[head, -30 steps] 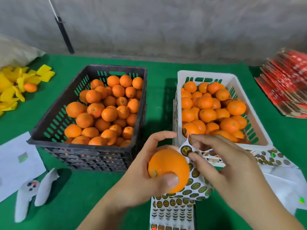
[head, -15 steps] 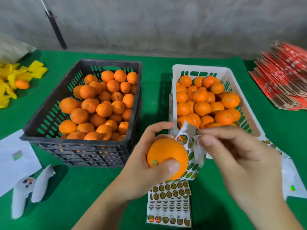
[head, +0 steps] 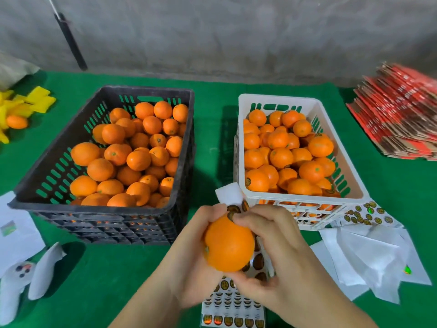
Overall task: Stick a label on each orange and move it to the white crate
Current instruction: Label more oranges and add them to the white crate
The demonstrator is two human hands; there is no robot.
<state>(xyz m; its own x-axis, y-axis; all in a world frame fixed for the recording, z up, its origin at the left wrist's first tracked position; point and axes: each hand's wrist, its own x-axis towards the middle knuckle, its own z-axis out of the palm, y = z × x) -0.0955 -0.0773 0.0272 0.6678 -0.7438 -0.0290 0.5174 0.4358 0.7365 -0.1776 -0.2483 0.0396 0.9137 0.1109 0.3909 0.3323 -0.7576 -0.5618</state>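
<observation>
Two hands meet over one orange (head: 228, 245) at the near centre, above the green table (head: 118, 275). The left hand (head: 189, 263) grips the orange from its left side, fingers curled round it. The right hand (head: 279, 252) wraps the orange's right side, its fingertips pressing a dark round label (head: 231, 215) onto the top of the fruit. A label sheet (head: 233, 306) lies under the hands, its far end curling up behind them. The white crate (head: 305, 200), far right of the hands, holds many oranges, some showing labels. The black crate (head: 101, 204), to the left, is heaped with oranges. More sheets (head: 364, 214) and white backing paper (head: 369, 259) lie near right. Red cartons (head: 402, 114) are stacked far right.
</observation>
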